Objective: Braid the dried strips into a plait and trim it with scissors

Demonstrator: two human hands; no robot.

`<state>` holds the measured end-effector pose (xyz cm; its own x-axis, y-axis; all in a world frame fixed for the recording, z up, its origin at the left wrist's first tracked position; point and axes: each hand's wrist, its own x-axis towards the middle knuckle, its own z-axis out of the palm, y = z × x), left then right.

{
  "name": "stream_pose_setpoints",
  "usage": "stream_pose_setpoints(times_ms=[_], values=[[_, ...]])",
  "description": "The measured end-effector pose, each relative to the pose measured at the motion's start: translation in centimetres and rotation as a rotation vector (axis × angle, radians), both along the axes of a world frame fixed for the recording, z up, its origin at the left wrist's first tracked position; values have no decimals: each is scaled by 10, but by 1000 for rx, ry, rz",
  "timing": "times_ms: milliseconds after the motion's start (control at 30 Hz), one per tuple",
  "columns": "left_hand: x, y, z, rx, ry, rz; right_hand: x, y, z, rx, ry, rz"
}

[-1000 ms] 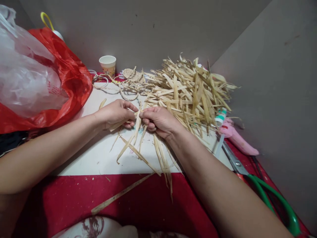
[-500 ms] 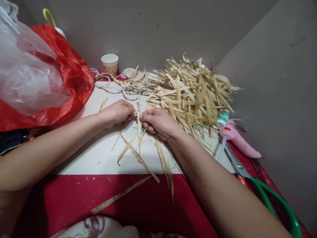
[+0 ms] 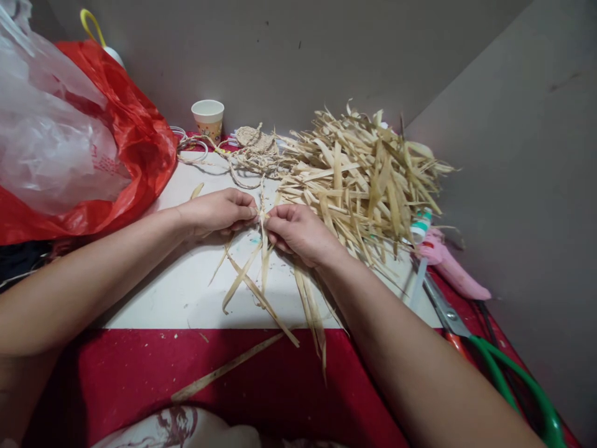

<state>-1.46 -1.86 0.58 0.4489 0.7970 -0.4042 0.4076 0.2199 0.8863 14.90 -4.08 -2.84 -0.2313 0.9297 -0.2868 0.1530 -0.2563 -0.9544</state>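
Note:
Over the white board [image 3: 158,305], both hands meet at the lower end of a braided cord [image 3: 262,190] of dry straw-like leaf strips. My left hand [image 3: 228,210] pinches the strips from the left, thumb against fingertips. From the right, my right hand [image 3: 301,231] is closed in a pinch on the same spot, its lower fingers curled. Loose ends of the leaf strips [image 3: 247,267] fan out below the hands across the board. The exact crossing of strips between the fingertips is partly hidden. The cord runs back to a tangle of braid with a flat coiled piece [image 3: 256,140].
A heap of dry strips [image 3: 364,180] fills the back right. Beside it lie a pink glue gun [image 3: 452,267] and green-handled scissors [image 3: 494,354]. A paper cup [image 3: 208,121] stands at the back. Red and clear plastic bags [image 3: 135,124] bulge at left. Grey walls enclose the back and right.
My left thumb has come forward into view, and the left hand has shifted slightly right. My right hand keeps its pinch almost in place.

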Motion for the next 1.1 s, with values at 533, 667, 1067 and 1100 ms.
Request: stream_pose_setpoints(times_ms=[533,667,1067,1100], values=[[6,-3,-5,-9,106,-23,0,-3,-5,517,-611,64],[7,-1,-3,-114,44,-6,-1,-7,0,577,-764,89],[11,-4,-10,-29,37,128,3,-9,5,544,-750,6],[11,-5,-10,-9,48,134,3,-10,7,508,-707,-8]])
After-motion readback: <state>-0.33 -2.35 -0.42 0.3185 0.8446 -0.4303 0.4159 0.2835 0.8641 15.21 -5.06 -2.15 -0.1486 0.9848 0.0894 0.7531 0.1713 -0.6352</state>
